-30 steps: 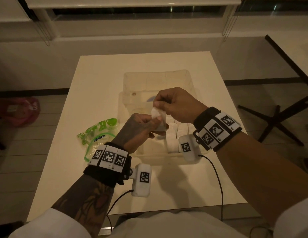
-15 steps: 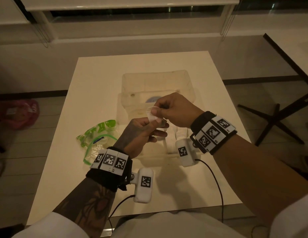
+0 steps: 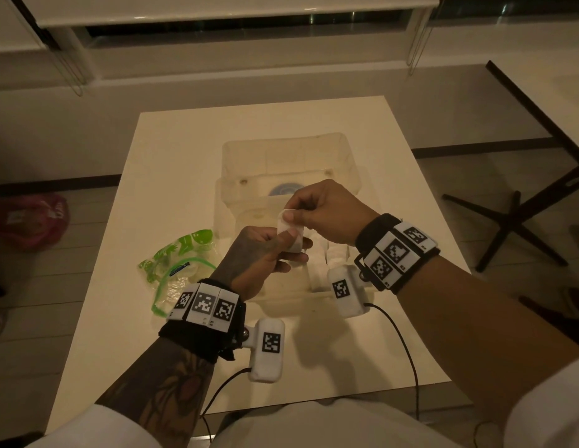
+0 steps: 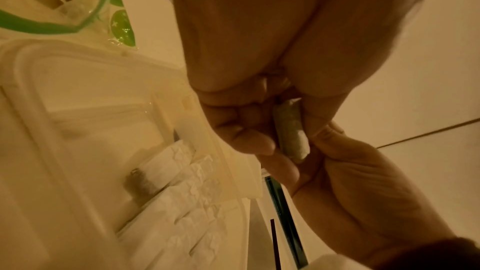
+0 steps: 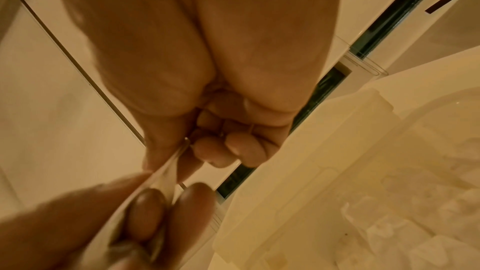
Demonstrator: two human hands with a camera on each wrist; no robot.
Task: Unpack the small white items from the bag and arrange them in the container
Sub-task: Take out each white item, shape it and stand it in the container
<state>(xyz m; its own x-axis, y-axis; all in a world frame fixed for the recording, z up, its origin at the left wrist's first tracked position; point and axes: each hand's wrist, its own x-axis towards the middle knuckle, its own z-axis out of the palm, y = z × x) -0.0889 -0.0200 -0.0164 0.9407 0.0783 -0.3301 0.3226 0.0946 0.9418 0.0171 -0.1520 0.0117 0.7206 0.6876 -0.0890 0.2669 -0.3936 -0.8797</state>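
Note:
Both hands hold one small white packet above the clear plastic container. My left hand pinches its lower end between thumb and fingers; the packet shows edge-on there. My right hand pinches its top corner, and the thin wrapper edge stretches between the two hands. Several white packets stand in rows in the container's near right part, seen too as crinkled wrappers. The green-printed clear bag lies flat on the table left of the container.
The cream table carries the container with its lid folded back behind it. A black-legged table stands at the right. A red bag lies on the floor at the left. Sensor cables trail over the table's near edge.
Both hands stay together over the container with the packet. The right fingers have shifted along its top corner, and the packet has tilted slightly.

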